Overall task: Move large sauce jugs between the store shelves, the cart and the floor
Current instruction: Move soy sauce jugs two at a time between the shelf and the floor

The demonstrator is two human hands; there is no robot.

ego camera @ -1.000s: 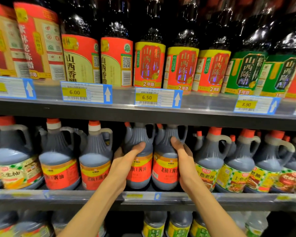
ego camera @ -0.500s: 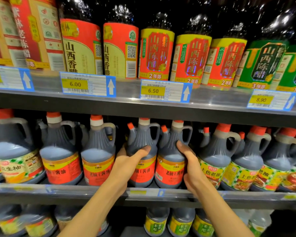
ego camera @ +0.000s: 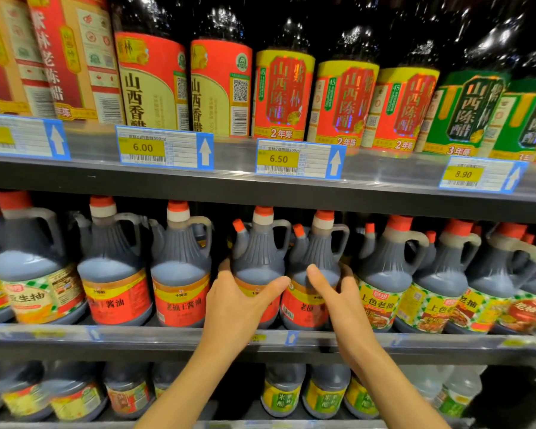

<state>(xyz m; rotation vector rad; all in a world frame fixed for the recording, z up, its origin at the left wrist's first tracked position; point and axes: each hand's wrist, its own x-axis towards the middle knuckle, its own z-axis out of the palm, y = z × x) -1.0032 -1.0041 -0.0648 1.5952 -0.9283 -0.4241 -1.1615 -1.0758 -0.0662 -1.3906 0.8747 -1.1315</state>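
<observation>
Two jugs stand upright, touching, at frame centre on the middle shelf (ego camera: 174, 334). Left hand (ego camera: 239, 301) wraps the left jug (ego camera: 257, 258), thumb across its front. Right hand (ego camera: 341, 297) cups the right jug (ego camera: 317, 261), fingers behind. Pull both toward the viewer.

left hand (ego camera: 234, 300) grips red-label jug (ego camera: 258, 267) | right hand (ego camera: 342, 300) grips neighbouring jug (ego camera: 317, 274) | both standing on middle shelf (ego camera: 167, 335)
</observation>
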